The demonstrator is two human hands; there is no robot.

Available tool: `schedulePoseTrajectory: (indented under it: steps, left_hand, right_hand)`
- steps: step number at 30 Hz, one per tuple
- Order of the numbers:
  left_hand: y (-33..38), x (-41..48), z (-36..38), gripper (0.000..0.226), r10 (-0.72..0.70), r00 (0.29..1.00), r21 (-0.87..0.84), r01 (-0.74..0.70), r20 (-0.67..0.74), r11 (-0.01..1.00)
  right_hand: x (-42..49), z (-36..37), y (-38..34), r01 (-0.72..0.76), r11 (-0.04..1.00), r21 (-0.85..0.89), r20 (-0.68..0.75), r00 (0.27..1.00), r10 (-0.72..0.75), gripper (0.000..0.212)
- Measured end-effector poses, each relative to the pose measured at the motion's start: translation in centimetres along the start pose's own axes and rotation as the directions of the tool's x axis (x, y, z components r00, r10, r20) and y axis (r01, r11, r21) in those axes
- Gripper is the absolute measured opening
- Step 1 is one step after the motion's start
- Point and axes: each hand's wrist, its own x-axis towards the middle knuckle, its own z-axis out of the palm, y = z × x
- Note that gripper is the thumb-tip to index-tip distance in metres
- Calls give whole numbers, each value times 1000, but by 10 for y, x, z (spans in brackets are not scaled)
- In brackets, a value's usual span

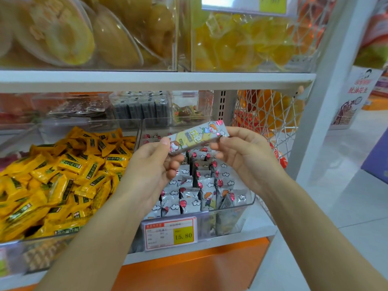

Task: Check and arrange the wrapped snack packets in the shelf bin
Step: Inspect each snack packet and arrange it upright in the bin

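Observation:
A long silver snack packet (197,136) with cartoon figures and a yellow label is held up flat between both hands, tilted up to the right. My left hand (154,166) pinches its lower left end. My right hand (241,152) pinches its upper right end. Below them a clear shelf bin (248,203) holds several matching silver packets (195,198) standing in rows; my hands hide part of them.
A neighbouring clear bin is heaped with yellow packets (63,179) on the left. A price tag (171,233) reading 15.80 hangs on the bin's front. Smaller bins (140,108) stand behind, a white wire basket (270,114) to the right, a shelf board (155,80) just above.

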Motion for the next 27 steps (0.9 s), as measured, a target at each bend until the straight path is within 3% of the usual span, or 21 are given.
schedulePoseTrajectory:
  steps: [3,7,9,15,19,23,27]
  left_hand:
    - [0,0,-3,12,18,999,-29,-17,36,999]
    - [1,1,-5,17,22,999,-58,-19,50,998]
    - [1,1,-6,15,10,999,-76,-7,37,997]
    - [-2,2,-6,27,97,993,140,-105,63,985]
    - [-2,-1,-3,27,170,978,296,-199,119,934]
    - [-1,-4,-1,26,167,977,311,-200,129,929]
    - [-4,-4,2,9,190,974,296,-218,121,930]
  right_hand:
    - [0,2,-2,-23,1000,-7,-58,998,23,20]
    - [-1,4,2,69,948,-310,-109,988,-107,12]
    - [-1,5,4,74,932,-356,-102,988,-118,5]
    - [-1,7,4,68,924,-376,-58,994,-96,9]
    - [-1,5,7,103,838,-535,-79,982,-171,4]
    - [-2,8,8,147,839,-524,-112,964,-239,12]
    - [-2,9,10,205,780,-592,-120,934,-337,20]
